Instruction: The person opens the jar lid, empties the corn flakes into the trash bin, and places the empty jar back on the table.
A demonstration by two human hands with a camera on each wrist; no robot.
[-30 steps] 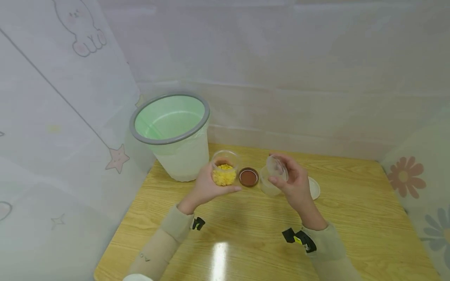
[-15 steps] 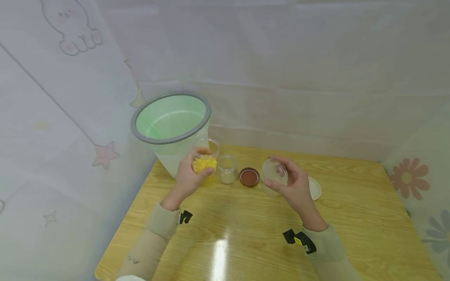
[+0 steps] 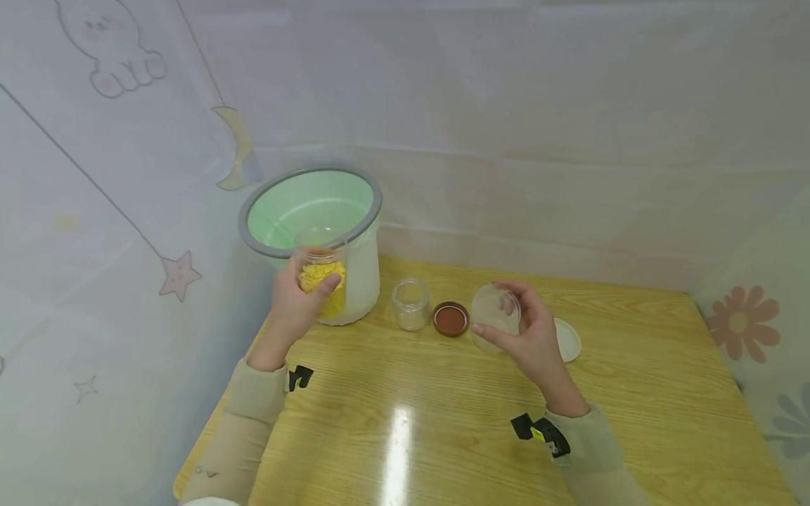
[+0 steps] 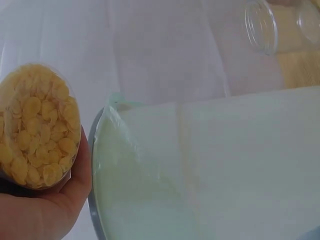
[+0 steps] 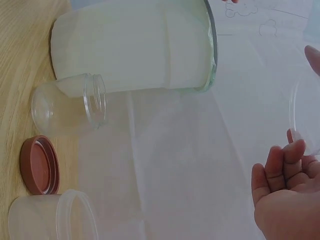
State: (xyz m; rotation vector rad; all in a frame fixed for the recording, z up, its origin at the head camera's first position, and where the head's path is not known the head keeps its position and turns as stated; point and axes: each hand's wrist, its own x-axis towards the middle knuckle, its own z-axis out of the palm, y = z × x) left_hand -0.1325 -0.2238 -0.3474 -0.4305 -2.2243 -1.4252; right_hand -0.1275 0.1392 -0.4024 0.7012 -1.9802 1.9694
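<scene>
My left hand [image 3: 292, 309] grips a clear jar [image 3: 324, 284] holding yellow flakes [image 4: 40, 130], thumb across its near side. In the head view, the jar is in front of the pale green bin [image 3: 365, 281] and overlaps its grey rim. My right hand [image 3: 536, 341] pinches a thin, clear round lid [image 5: 302, 112] by its edge. A translucent tub [image 5: 35, 217] stands on the table below that lid, partly hidden in the head view.
An open clear jar [image 3: 410, 309] and an upturned red-brown lid [image 3: 451, 320] sit between the hands on the wooden table [image 3: 468, 436]. A white round lid [image 3: 569, 341] lies right of the right hand. A pale printed sheet [image 3: 569, 140] hangs behind.
My left hand has carried the jar of flakes left and up, from in front of the open jar to the bin's rim. My right hand stays nearly in place, its lid tilted differently.
</scene>
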